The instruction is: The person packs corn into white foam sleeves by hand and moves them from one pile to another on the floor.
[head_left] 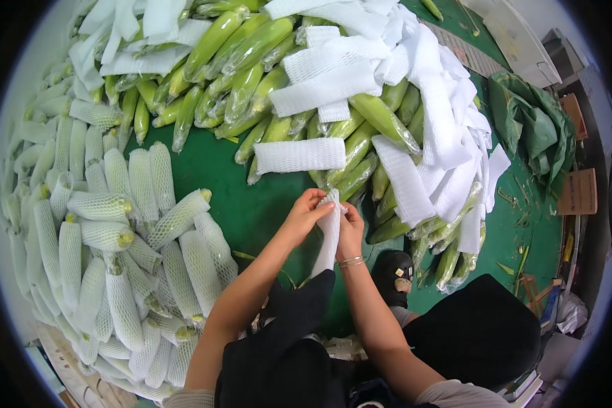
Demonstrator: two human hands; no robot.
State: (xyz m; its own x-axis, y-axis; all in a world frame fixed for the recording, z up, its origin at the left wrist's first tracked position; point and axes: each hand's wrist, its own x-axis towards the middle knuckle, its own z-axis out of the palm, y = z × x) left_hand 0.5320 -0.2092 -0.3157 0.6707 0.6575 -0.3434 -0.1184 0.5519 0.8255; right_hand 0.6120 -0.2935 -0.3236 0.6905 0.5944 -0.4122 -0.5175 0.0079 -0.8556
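Spreading the mouth of a white foam-net sleeve (328, 239) looks to be the step in hand; the left hand (302, 220) pinches its upper end between thumb and fingers, the right hand (350, 231) grips the opposite edge with fingertips partly hidden, and the rest hangs below them, seemingly unfilled. Just beyond the hands lie plastic-wrapped corn ears (358, 177), with loose sleeves (442, 109) strewn over them; to the left is a heap of netted ears (141, 178); the next move seems to call for a widened mouth and one hand freed for an ear.
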